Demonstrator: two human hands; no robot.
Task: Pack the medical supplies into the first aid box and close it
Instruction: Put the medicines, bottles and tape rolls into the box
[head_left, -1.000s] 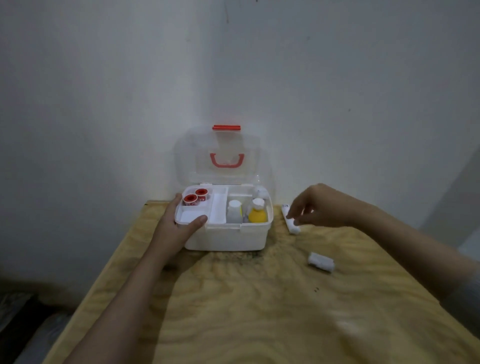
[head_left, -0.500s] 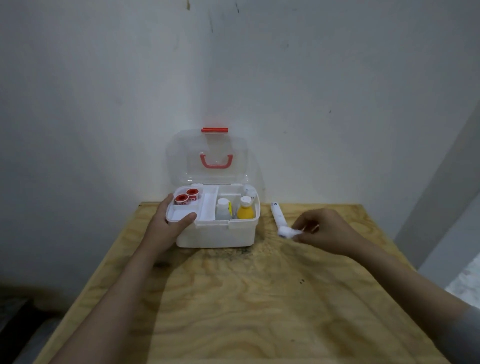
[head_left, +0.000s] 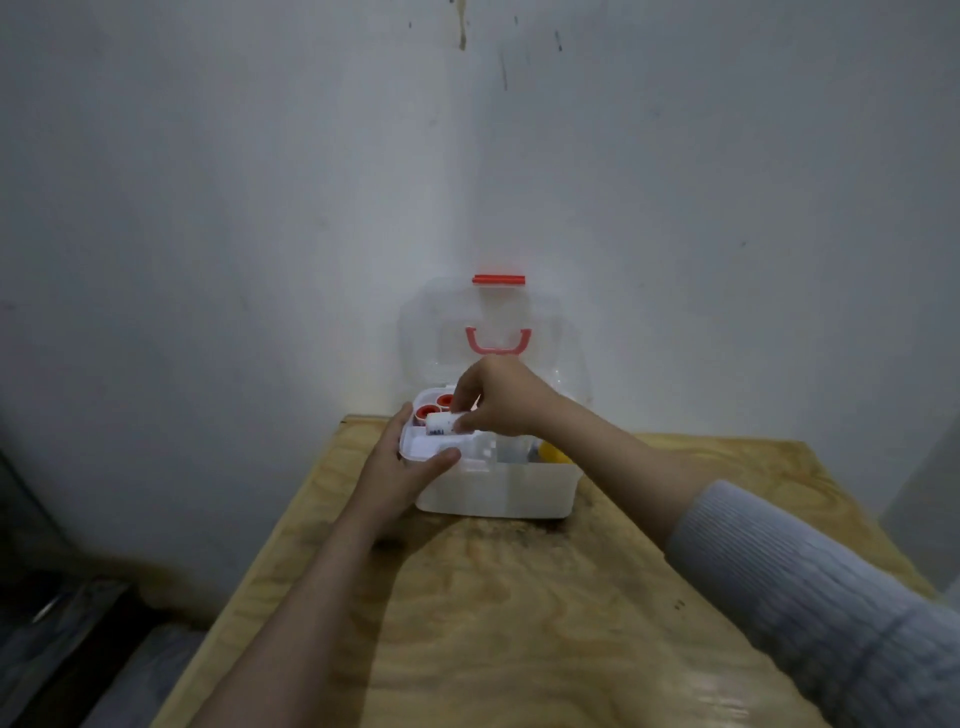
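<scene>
Steadying the first aid box (head_left: 498, 486) at its near-left corner with our left hand (head_left: 402, 467), we pinch 1 white tube (head_left: 440, 423) in our right hand (head_left: 501, 397) over the left tray compartment, ready to lower and release it.

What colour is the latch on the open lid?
Red, as the head view shows: the latch sits atop the clear lid.

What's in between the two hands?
In the head view, a small white tube, pinched by the right hand, hangs over the box's white tray, whose corner the left hand holds.
</scene>
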